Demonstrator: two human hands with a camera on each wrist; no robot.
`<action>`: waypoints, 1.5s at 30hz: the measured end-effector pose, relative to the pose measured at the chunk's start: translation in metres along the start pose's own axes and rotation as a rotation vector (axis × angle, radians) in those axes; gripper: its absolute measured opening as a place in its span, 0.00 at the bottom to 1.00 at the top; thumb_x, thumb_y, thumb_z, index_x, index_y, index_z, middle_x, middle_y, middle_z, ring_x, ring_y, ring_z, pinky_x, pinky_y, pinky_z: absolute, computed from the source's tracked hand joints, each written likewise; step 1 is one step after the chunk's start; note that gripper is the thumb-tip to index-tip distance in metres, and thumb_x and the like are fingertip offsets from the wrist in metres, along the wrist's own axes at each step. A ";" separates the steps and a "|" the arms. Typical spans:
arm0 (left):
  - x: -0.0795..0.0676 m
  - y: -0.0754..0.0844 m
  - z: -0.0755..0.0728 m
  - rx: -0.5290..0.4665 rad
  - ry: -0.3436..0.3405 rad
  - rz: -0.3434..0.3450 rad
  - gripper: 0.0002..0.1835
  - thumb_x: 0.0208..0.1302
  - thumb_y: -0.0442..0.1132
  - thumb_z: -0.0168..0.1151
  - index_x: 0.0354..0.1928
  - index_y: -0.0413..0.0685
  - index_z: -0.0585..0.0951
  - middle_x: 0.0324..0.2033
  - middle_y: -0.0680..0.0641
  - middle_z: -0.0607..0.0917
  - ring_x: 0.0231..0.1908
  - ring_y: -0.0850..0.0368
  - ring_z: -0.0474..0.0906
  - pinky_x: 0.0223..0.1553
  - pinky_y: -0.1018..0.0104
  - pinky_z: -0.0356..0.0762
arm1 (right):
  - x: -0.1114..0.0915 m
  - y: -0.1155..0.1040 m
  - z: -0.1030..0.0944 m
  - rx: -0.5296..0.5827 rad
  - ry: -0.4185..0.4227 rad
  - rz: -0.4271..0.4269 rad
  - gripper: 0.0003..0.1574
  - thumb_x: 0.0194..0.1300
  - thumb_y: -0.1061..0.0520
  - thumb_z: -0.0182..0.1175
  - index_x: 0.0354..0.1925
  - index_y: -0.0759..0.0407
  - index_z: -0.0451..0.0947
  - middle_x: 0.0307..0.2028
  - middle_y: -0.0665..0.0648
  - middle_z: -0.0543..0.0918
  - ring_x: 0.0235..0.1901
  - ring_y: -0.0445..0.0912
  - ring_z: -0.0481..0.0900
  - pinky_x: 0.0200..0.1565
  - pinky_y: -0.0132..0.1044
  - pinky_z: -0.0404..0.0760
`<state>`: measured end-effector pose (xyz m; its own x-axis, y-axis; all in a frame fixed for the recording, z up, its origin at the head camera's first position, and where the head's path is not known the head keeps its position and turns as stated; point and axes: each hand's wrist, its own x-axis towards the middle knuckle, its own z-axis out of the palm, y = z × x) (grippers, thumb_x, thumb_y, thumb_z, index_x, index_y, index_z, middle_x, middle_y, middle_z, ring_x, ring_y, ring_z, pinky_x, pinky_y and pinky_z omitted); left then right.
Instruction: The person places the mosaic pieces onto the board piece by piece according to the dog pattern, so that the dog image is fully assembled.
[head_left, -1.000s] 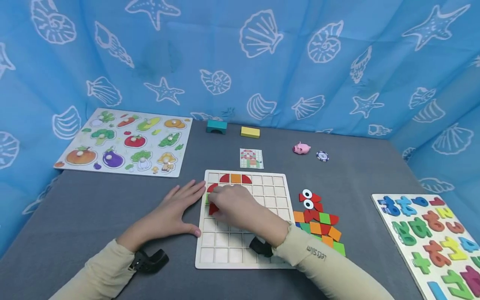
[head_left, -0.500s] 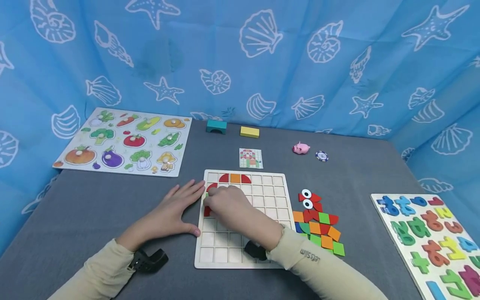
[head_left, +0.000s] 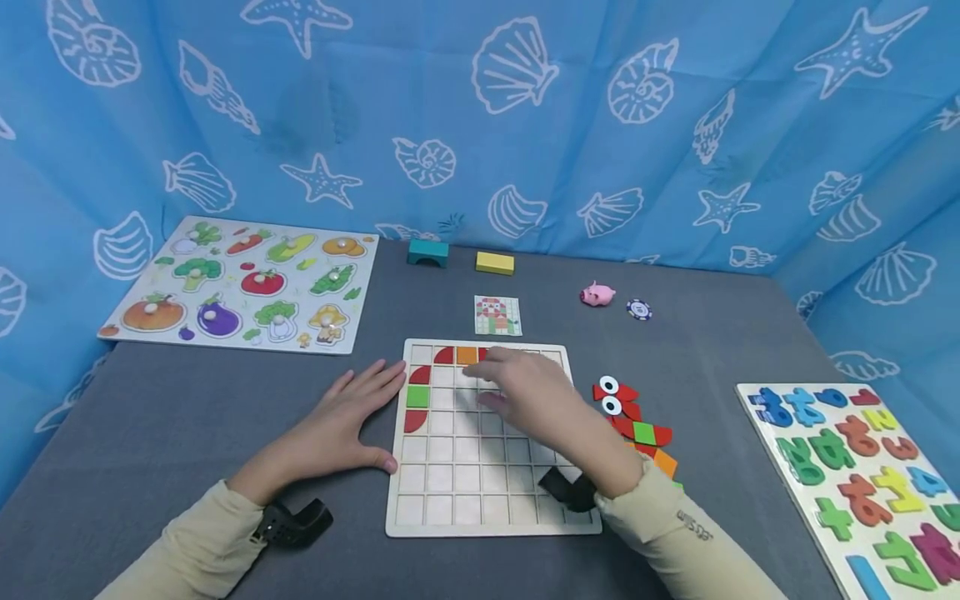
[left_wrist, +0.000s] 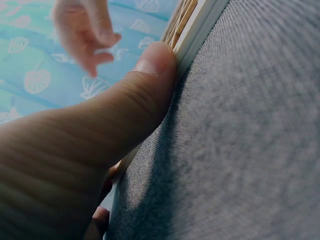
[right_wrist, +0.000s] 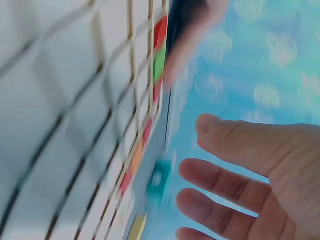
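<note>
A white wooden grid board [head_left: 457, 479] lies flat on the grey table. Along its left column sit a red rounded tile [head_left: 420, 375], a green square tile [head_left: 417, 397] and another red rounded tile [head_left: 416, 421]. In the top row are a red rounded tile [head_left: 445, 356] and an orange square tile [head_left: 467, 356]; the right hand partly covers a red one beside them. My left hand [head_left: 341, 425] rests at the board's left edge, thumb [left_wrist: 157, 60] touching its side. Over the board hovers my right hand [head_left: 528, 392], fingers apart and holding nothing, as the right wrist view [right_wrist: 235, 185] confirms.
Loose coloured tiles [head_left: 643, 432] lie right of the board, partly behind the right arm. Behind it are a pattern card [head_left: 497, 316], teal block [head_left: 428, 252], yellow block [head_left: 495, 263], toy pig [head_left: 597, 294] and poker chip [head_left: 639, 309]. Vegetable puzzle [head_left: 247, 287] and number puzzle [head_left: 862, 475] flank them.
My right hand has lifted off the board's left column and moved right, its fingers spreading. The lower red tile, previously under the fingers, now shows in its cell. The left hand has stayed put.
</note>
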<state>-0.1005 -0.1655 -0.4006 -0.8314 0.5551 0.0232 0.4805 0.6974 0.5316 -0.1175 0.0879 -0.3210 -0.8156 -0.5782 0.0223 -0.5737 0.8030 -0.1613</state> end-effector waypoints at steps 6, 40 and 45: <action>0.001 0.000 0.000 -0.007 0.006 0.012 0.60 0.33 0.70 0.62 0.68 0.47 0.53 0.68 0.50 0.51 0.67 0.47 0.41 0.61 0.43 0.36 | -0.033 0.052 -0.006 0.058 0.063 0.167 0.22 0.51 0.54 0.66 0.47 0.52 0.79 0.35 0.51 0.80 0.31 0.43 0.76 0.29 0.35 0.75; 0.001 0.002 -0.001 0.011 -0.010 -0.004 0.59 0.34 0.71 0.61 0.68 0.50 0.52 0.68 0.52 0.50 0.67 0.48 0.40 0.61 0.44 0.36 | -0.058 0.134 0.000 0.061 -0.091 0.410 0.17 0.54 0.56 0.63 0.43 0.57 0.79 0.38 0.57 0.78 0.35 0.49 0.73 0.39 0.48 0.75; 0.000 0.001 -0.001 0.007 -0.010 -0.001 0.59 0.35 0.71 0.61 0.68 0.50 0.51 0.68 0.52 0.49 0.68 0.49 0.40 0.62 0.44 0.36 | -0.040 0.109 0.000 0.066 -0.041 0.290 0.15 0.53 0.55 0.63 0.42 0.55 0.79 0.35 0.53 0.79 0.33 0.46 0.74 0.37 0.43 0.76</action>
<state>-0.1003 -0.1658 -0.3992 -0.8291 0.5590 0.0139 0.4815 0.7011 0.5260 -0.1474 0.1990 -0.3396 -0.9402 -0.3325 -0.0737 -0.3100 0.9251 -0.2193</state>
